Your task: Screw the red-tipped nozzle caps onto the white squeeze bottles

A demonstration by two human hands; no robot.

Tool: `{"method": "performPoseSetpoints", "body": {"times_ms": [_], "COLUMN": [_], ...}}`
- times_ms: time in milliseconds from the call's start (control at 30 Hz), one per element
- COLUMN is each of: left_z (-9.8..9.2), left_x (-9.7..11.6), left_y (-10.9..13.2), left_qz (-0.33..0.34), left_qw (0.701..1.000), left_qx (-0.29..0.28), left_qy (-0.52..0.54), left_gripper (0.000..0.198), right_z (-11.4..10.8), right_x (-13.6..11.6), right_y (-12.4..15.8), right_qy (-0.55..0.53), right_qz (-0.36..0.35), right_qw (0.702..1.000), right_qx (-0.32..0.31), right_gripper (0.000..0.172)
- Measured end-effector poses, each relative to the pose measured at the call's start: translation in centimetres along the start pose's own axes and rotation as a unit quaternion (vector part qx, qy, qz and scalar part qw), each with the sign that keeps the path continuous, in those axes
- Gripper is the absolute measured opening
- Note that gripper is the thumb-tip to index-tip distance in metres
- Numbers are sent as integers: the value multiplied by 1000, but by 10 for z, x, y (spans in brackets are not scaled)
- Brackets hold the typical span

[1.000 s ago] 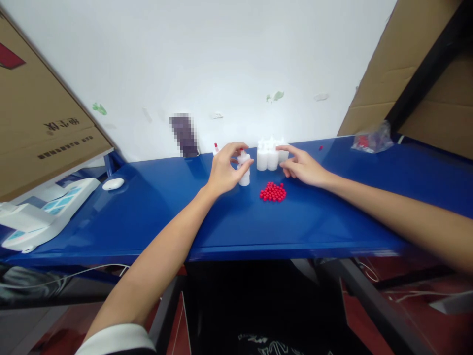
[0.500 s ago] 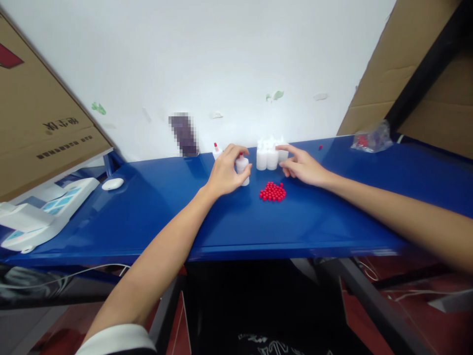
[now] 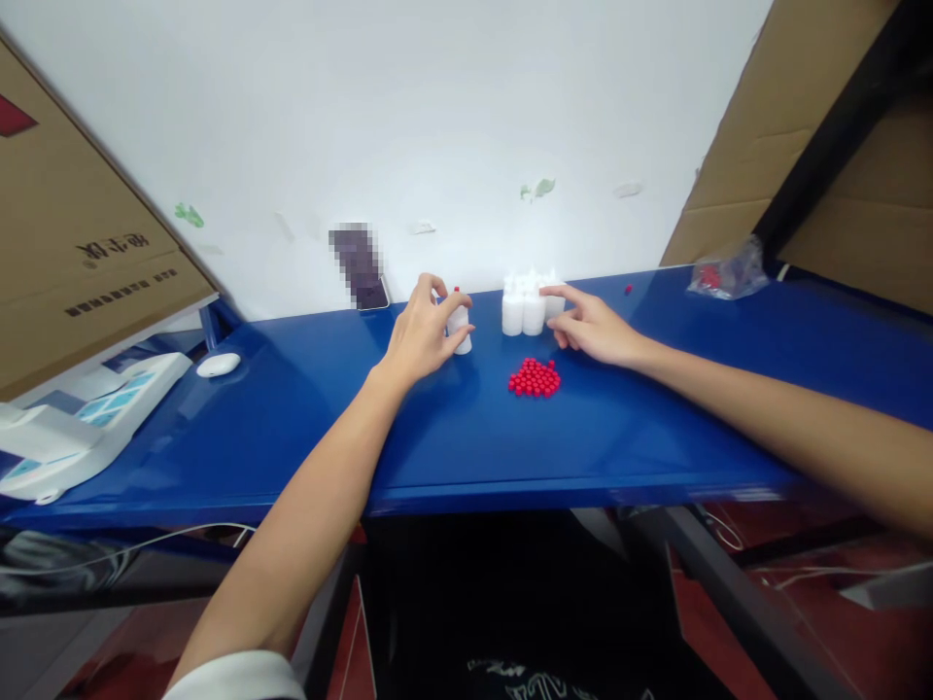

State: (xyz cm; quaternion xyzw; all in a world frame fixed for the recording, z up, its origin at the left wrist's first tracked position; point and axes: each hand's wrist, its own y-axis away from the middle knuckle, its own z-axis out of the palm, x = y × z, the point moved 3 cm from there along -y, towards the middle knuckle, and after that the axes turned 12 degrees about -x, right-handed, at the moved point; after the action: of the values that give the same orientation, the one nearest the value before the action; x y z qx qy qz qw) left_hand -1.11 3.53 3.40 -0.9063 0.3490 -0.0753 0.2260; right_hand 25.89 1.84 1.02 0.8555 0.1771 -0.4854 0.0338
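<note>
My left hand has its thumb and fingers around a white bottle with a red tip, upright at the blue table's surface. My right hand is beside a cluster of white bottles, its index finger stretched out to their upper part and the other fingers curled. Nothing shows in its grasp. In front of the cluster lies a pile of small red caps.
A phone leans against the wall behind the blue table. White earbud case and white device sit left. A plastic bag with red pieces and a loose red cap lie right.
My left hand has moved left and slightly back with the red-tipped bottle. The other red-tipped bottle beside it is now hidden behind the hand. My right hand keeps its place by the cluster.
</note>
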Motion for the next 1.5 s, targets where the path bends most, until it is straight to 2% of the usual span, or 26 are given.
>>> {"method": "performPoseSetpoints", "body": {"times_ms": [167, 267, 333, 467, 567, 800, 933, 1033, 1133, 1300, 1433, 1500], "left_z": [-7, -15, -14, 5, 19, 29, 33, 32, 27, 21, 23, 25], "left_x": [3, 11, 16, 20, 18, 11, 8, 17, 31, 51, 59, 60], "left_y": [0, -2, -3, -2, 0, -2, -2, -4, -8, -16, -19, -19], "left_qz": [-52, -53, -36, -10, -26, -47, -55, -41, -41, -56, -61, -57], "left_qw": [999, 998, 997, 975, 966, 973, 972, 969, 957, 923, 904, 897], "left_qx": [6, 4, -44, -209, -248, -223, -212, -183, -135, -81, -69, -68], "left_qy": [0, 31, 54, 77, 67, 45, 89, 163, 254, 371, 417, 433], "left_gripper": [36, 20, 17, 31, 27, 21, 21, 27, 35, 35, 36, 36], "right_z": [0, 0, 0, -1, -1, -2, -1, -2, -6, -11, -12, -11], "right_x": [0, 0, 0, 2, 4, 4, 3, 4, 7, 14, 15, 14], "right_y": [0, 0, 0, 0, 0, 0, 1, 1, 0, -1, -1, -1], "right_qy": [3, 8, 7, 4, 6, 10, 3, 4, -5, -2, 14, 19], "right_qz": [-2, -4, -4, -11, -15, -11, -5, -8, -21, -60, -79, -76], "right_qw": [1000, 1000, 1000, 1000, 1000, 1000, 1000, 999, 997, 989, 985, 985], "right_qx": [-2, -1, -1, -3, -5, 3, 15, 38, 79, 138, 155, 151], "right_gripper": [58, 57, 57, 58, 59, 59, 56, 48, 34, 15, 14, 19]}}
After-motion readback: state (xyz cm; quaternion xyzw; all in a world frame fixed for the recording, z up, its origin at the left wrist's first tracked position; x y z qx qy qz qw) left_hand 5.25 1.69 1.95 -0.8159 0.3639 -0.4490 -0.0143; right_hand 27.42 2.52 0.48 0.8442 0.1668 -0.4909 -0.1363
